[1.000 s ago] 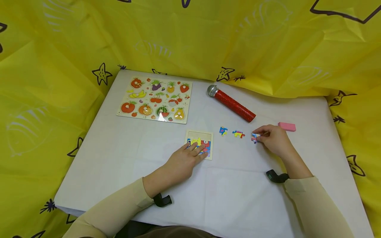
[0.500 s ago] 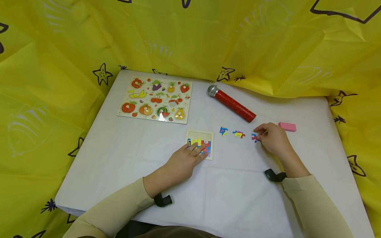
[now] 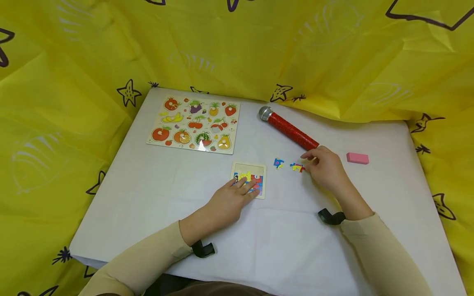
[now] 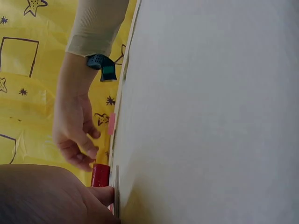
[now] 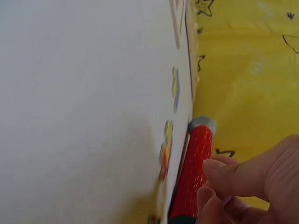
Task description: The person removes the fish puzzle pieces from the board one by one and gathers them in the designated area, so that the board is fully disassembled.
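My left hand (image 3: 226, 202) lies with its fingers spread across a small square jigsaw board (image 3: 262, 194). Bright yellow, red and blue pieces show between the fingers. My right hand (image 3: 327, 169) hovers above the table, fingers loosely bent and nothing visible between them. Just left of its fingertips lies a yellow and red jigsaw piece (image 3: 296, 167). Farther left is a blue and yellow jigsaw piece (image 3: 278, 163). At the bottom of the right wrist view, a small coloured edge (image 5: 153, 220) shows, perhaps the third piece, which the right hand hides in the head view.
A wooden fruit peg puzzle (image 3: 196, 126) lies at the back left. Behind the pieces is a red microphone (image 3: 290, 130), near the right hand. A pink block (image 3: 357, 158) sits to the right. Yellow patterned cloth (image 3: 237, 49) hangs around the white table (image 3: 292, 246).
My right hand has left the third piece at the right and moved left toward the yellow and red piece. My left hand has stayed on the board.
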Demonstrator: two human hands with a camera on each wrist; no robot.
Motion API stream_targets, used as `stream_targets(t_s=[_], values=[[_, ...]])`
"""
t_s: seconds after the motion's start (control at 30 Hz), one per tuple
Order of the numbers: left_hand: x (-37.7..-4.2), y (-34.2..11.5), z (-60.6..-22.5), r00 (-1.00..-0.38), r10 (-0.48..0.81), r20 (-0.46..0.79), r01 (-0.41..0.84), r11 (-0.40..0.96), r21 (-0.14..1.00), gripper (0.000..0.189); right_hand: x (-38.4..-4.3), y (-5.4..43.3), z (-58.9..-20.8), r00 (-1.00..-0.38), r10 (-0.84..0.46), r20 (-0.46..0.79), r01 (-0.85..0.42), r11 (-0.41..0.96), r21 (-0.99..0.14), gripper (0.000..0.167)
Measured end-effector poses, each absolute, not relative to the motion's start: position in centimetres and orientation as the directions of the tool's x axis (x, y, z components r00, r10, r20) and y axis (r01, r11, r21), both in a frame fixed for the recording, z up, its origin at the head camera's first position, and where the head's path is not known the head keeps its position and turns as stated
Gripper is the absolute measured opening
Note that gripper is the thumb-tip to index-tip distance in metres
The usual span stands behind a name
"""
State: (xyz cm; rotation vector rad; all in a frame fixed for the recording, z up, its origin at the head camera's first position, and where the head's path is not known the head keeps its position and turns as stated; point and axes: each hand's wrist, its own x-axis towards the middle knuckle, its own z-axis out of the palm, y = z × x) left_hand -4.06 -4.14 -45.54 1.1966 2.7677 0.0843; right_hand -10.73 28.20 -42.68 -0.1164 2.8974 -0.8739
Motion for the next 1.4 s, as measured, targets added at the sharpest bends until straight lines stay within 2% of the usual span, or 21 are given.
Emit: stream_targets(t_s=[0.27, 0.47, 0.67, 0.9, 1.13, 1.4], values=[[-4.4, -3.8, -45.4, -0.682, 0.727, -0.08, 0.716, 0.686, 0.133, 0.049, -11.5, 25.4, -43.0, -0.983, -0.166, -0.073, -0.091, 0.8, -0.594, 0.022], [-4.8, -4.5, -45.2, -0.685, 0.728, 0.005, 0.713, 0.67, 0.208, 0.04, -11.9, 23.2, -43.5, -0.975, -0.216, -0.043, -0.138, 0.753, -0.643, 0.02], [-4.0, -5.0, -44.7, -0.667, 0.744, 0.032, 0.736, 0.652, 0.182, 0.038, -12.3, 20.5, -44.0, -0.962, -0.269, -0.051, -0.168, 0.725, -0.668, 0.019], [-2.6, -4.8, -44.8, -0.656, 0.752, -0.072, 0.737, 0.658, 0.156, 0.043, -12.5, 16.7, -44.0, -0.926, -0.369, -0.08, -0.207, 0.672, -0.711, 0.019], [-1.8, -4.9, -45.1, -0.653, 0.739, -0.165, 0.719, 0.674, 0.171, 0.051, -12.7, 13.6, -44.7, -0.857, -0.502, -0.112, -0.269, 0.622, -0.735, 0.023], [-2.1, -5.3, -45.2, -0.618, 0.758, -0.207, 0.731, 0.651, 0.203, 0.057, -12.5, 13.1, -45.2, -0.832, -0.521, -0.19, -0.244, 0.651, -0.719, 0.025]])
